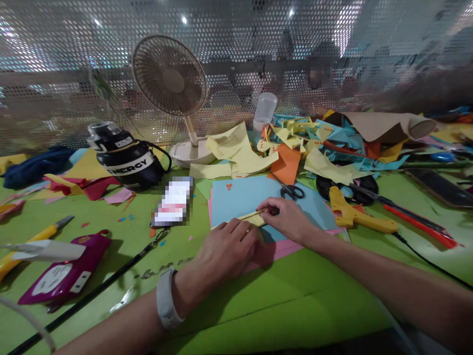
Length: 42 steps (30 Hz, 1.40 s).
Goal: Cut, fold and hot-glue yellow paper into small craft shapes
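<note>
A narrow yellow paper piece (253, 218) lies over a stack of blue paper (240, 193) and pink paper (283, 251). My left hand (231, 246), with a grey band on the wrist, rests over the left part of the yellow piece, fingers bent round it and partly hiding it. The right end of that piece is pinched between the thumb and fingers of my right hand (284, 217). Black-handled scissors (291, 191) lie on the stack just beyond my right hand.
Behind stand a fan (170, 79), a black bottle (129, 160) and heaped paper scraps (295, 140). A yellow glue gun (347, 212) and red cutter (421, 224) lie right; a phone (173, 201) and purple device (68, 271) lie left on the green table (295, 305).
</note>
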Each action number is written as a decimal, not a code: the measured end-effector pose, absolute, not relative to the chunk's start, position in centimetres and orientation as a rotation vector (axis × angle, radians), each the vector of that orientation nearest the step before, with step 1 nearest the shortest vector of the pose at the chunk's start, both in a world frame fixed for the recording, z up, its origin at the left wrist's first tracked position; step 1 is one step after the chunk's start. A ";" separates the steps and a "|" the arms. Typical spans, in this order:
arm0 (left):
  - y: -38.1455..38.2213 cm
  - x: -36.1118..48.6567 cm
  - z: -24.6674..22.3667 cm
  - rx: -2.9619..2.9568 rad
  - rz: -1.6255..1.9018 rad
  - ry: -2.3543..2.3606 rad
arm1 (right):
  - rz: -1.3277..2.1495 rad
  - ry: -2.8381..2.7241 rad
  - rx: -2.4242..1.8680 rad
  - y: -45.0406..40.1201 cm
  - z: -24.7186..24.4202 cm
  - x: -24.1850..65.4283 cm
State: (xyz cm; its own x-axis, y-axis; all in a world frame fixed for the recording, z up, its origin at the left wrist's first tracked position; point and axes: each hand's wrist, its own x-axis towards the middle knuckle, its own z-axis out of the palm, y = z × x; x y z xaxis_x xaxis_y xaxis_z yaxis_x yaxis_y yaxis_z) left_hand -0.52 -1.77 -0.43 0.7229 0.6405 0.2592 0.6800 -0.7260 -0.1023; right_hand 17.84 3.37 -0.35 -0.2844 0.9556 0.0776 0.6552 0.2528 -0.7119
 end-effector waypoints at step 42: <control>-1.6 -0.4 -0.9 -2.773 -0.236 -1.216 | 0.726 -2.070 -1.482 3.4 -0.2 17.6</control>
State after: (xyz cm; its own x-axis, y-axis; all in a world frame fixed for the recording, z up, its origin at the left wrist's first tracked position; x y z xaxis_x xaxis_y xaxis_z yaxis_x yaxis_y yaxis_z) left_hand -0.41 -1.60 -0.86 0.6683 0.7209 0.1834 0.7372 -0.6748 -0.0338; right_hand 17.58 3.38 -0.23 -0.2914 0.9530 0.0825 0.6929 0.2697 -0.6687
